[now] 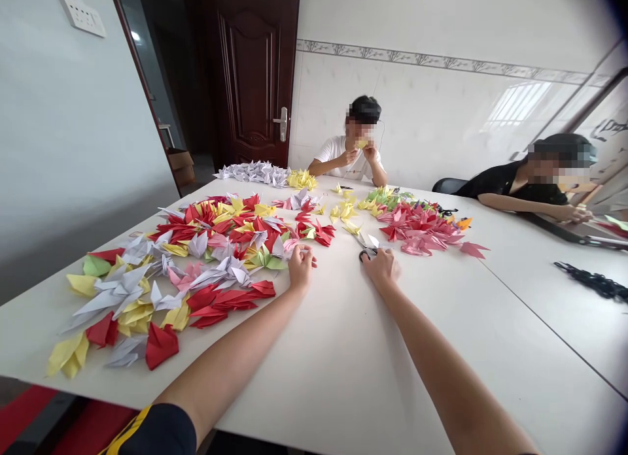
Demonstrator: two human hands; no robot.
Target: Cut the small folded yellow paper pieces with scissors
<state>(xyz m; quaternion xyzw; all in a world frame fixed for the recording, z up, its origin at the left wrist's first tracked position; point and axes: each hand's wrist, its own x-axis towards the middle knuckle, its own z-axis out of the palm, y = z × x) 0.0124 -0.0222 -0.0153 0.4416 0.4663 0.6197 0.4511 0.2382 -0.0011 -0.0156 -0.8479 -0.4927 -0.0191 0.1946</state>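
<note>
My left hand [302, 267] is above the table beside the right edge of a spread of folded paper cranes [210, 236]. Its fingers are curled, and whatever may be inside them is hidden. Black-handled scissors [367, 251] lie with the blades pointing away from me. My right hand [383, 267] is closed at their handles, its fingertips partly hidden by the hand itself. The cranes on the left are red, yellow, white, green and pink. Beyond my right hand is a heap of pink paper cranes [417, 226].
White cranes [255, 172] and yellow cranes [301, 179] are piled at the far edge. Across the white table [333, 376], one person [354, 155] holds yellow paper. Another person [534, 184] works at the right. A black cord bundle [593, 282] lies near the right edge.
</note>
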